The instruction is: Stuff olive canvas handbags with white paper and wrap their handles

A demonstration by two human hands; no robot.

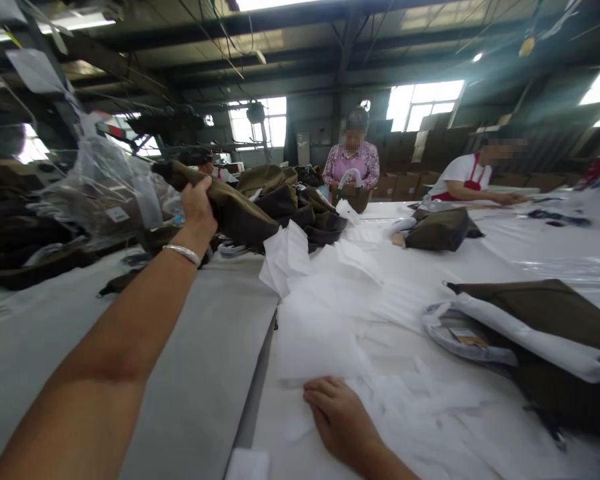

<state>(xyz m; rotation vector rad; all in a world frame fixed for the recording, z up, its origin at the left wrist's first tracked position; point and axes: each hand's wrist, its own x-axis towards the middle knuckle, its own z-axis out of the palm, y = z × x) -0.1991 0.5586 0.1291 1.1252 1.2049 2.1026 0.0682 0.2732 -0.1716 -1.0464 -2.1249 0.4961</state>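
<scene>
Stretched far forward, my left hand (pixel 199 205) grips the edge of a dark olive bag (pixel 240 210) at the near side of a heap of similar bags. My right hand (pixel 341 417) rests low at the centre, fingers curled together at the lower edge of white foam sheets (pixel 315 333); whether it pinches anything is hidden. Another olive bag (pixel 555 313), its handles wrapped in white padding, lies to the right of my right hand.
Two white tables (pixel 190 373) meet at a gap left of my right hand. Across them stand a person in a pink apron (pixel 353 167) and a person in a red apron (pixel 473 180). A plastic-wrapped bundle (pixel 115 193) hangs at left; a smaller olive bag (pixel 437 229) lies further back.
</scene>
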